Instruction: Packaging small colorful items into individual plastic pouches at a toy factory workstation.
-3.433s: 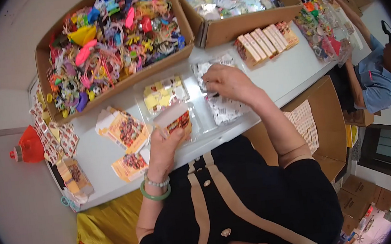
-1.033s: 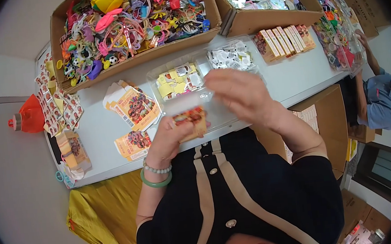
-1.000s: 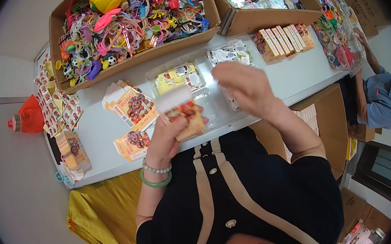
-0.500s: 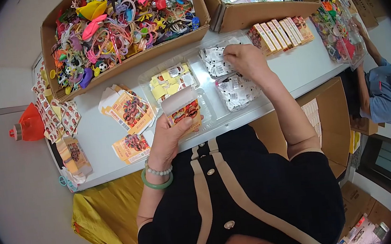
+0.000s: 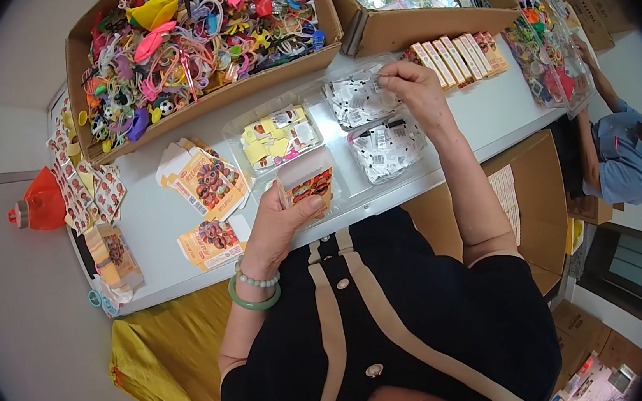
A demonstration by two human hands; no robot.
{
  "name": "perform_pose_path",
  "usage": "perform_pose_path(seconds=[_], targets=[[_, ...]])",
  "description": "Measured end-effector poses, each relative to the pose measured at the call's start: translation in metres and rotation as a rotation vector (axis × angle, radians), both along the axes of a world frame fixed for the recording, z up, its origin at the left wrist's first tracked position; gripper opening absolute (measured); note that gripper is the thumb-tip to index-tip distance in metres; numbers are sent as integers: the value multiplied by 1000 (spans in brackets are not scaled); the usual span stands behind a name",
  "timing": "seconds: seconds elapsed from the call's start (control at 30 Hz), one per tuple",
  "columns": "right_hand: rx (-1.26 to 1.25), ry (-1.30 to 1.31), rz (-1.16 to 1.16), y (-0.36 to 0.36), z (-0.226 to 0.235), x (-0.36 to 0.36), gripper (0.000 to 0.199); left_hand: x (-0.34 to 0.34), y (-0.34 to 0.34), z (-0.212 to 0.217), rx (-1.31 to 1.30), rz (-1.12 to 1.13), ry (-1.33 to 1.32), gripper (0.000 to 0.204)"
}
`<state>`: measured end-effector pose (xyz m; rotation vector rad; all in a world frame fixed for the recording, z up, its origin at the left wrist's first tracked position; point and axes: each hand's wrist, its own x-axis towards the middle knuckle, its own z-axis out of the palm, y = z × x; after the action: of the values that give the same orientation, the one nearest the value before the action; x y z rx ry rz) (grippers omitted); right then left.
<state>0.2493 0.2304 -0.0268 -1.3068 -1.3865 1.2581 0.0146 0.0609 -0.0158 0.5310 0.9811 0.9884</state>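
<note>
A small orange printed carton (image 5: 318, 187) is upright in my left hand (image 5: 275, 227), the thumb across its front and the fingers behind. Its top end stands raised. My right hand (image 5: 414, 93) hovers at the right edge of a clear tray of small white sachets (image 5: 361, 102), thumb and fingertips pinched together; whatever they hold is too small to make out. A second clear tray of white sachets (image 5: 386, 150) lies just nearer to me. Left of these, another clear tray holds yellow and white paper slips (image 5: 275, 136).
Flat cartons (image 5: 213, 182) lie on the left of the table. Finished-looking boxes (image 5: 455, 59) stand in a row at the right. Behind are a cardboard box of colourful trinkets (image 5: 208, 95) and one of shiny cards (image 5: 439, 20). A co-worker (image 5: 621, 153) is at far right.
My right hand has lifted back from over the sachets toward the tray's right edge. The carton in my left hand has turned slightly, and its pale flap shows less.
</note>
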Motion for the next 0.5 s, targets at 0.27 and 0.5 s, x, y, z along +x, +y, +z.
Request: perform_pose_path(seconds=[0.27,0.5], targets=[[-101,257,148,-22,38,-12,6,2,3,-1,29,-16,2,47],[104,157,232,-53,63,-41,7,2,5,1,14,-10,-18,45]])
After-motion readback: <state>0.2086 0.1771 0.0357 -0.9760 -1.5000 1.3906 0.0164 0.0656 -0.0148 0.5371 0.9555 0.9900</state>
